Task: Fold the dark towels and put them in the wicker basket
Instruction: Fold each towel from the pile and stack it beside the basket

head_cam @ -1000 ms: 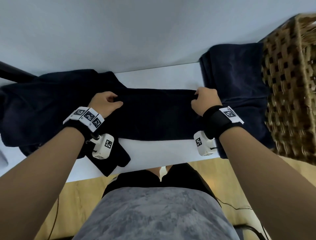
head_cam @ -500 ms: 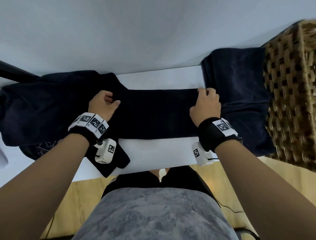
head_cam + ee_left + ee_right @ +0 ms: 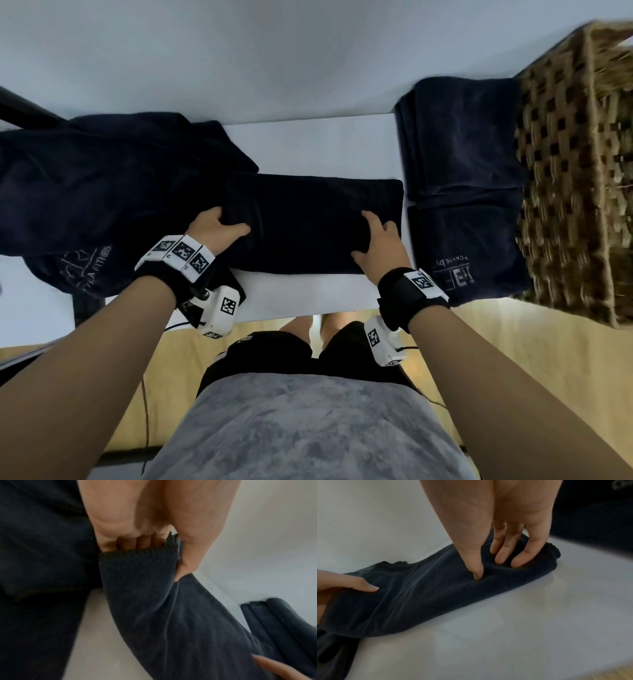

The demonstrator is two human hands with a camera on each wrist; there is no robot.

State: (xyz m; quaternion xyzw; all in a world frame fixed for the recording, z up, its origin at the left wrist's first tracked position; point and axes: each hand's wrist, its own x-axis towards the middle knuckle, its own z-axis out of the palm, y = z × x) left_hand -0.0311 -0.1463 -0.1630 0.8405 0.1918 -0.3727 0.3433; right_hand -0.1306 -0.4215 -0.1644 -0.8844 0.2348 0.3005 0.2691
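A folded dark towel (image 3: 315,222) lies across the middle of the white table (image 3: 308,144). My left hand (image 3: 226,226) grips its left end, thumb on top and fingers curled under the hem (image 3: 140,543). My right hand (image 3: 376,236) rests on the towel's right part with straight fingers (image 3: 501,557) pressing into the cloth (image 3: 419,595). The wicker basket (image 3: 575,171) stands at the far right, beyond the table's end. Its inside is hidden.
A heap of unfolded dark towels (image 3: 102,205) covers the table's left side. A stack of folded dark towels (image 3: 462,171) lies between the middle towel and the basket. The table's near edge (image 3: 308,308) is close to my body, with wooden floor below.
Both hands have come back from the towel's far edge. The left hand has taken hold of the left end, and the right hand has flattened onto the right part.
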